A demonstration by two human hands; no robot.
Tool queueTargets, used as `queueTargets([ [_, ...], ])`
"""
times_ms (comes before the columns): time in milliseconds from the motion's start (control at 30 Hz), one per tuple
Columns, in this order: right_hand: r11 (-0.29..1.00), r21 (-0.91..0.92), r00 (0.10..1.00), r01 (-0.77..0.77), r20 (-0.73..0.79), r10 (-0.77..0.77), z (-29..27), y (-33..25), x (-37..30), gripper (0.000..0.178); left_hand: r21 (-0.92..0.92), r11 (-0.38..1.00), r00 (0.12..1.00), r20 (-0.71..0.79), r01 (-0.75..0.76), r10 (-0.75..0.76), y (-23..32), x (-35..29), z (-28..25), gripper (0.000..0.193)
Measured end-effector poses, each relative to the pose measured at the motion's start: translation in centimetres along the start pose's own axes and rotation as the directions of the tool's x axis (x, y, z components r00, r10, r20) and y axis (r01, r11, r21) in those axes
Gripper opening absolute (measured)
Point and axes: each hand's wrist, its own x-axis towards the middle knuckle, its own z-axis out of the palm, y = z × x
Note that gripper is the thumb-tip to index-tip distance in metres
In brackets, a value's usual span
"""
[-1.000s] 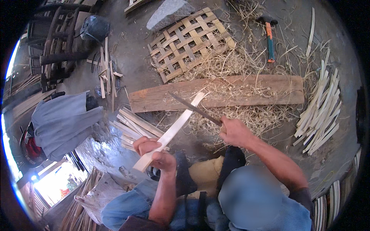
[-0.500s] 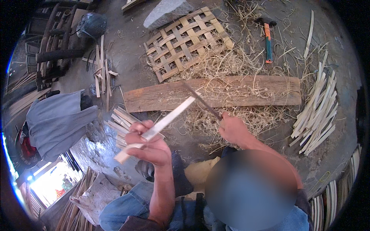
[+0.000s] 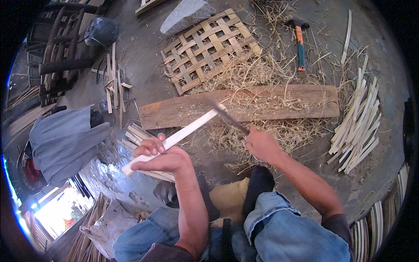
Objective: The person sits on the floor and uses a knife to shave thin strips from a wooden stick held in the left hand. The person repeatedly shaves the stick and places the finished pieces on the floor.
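Observation:
My left hand [image 3: 162, 158] is closed around a pale flat strip, apparently wood or bamboo [image 3: 188, 132]. The strip slants up to the right, its far end over the plank [image 3: 168, 112]. In my right hand [image 3: 262, 145] is a knife with a narrow dark blade [image 3: 231, 120], slightly blurred. The blade crosses the strip's far end and seems to touch it. My fingers hide the knife's handle. Curly pale shavings [image 3: 244, 142] lie around and on the plank. Behind my left hand is a small stack of similar strips [image 3: 131, 136], partly covered.
Beyond the plank lie a woven slat panel [image 3: 214, 47], a grey stone [image 3: 187, 18] and a hammer with an orange and green handle [image 3: 300, 49]. A pile of cut strips [image 3: 358, 124] sits at the right. At the left are a grey cloth [image 3: 65, 137] and dark wooden frames [image 3: 65, 48].
My left hand has turned and shifted slightly left, and more of the strip's broad face shows. The knife remains at the strip's far end, its blade tip slightly lower and more blurred.

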Motion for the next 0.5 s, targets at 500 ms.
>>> queueTargets([
  [500,0.926,0.347,0.961,0.145,0.172,-0.215,-2.1,-9.1,-4.9,0.033,0.056,0.998,0.998,0.065,-0.020,0.017,0.2,-1.1,0.1,0.047],
])
